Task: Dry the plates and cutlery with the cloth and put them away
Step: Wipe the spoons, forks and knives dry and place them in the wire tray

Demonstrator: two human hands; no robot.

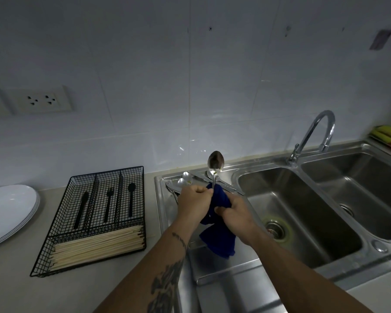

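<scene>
A metal spoon (216,163) stands upright with its bowl up, over the sink's drainboard (215,265). My left hand (194,202) grips its handle just below the neck. My right hand (234,212) grips a dark blue cloth (219,240) wrapped round the lower handle; the cloth's loose end hangs down. More wet spoons and forks (185,180) lie on the drainboard behind my hands. A stack of white plates (8,211) sits at the far left of the counter.
A black wire cutlery tray (93,222) on the counter holds a black knife, fork and spoon, with several chopsticks (99,245) in its front section. A double steel sink (303,213) with a curved tap (314,134) lies to the right. Wall sockets (41,100) sit at left.
</scene>
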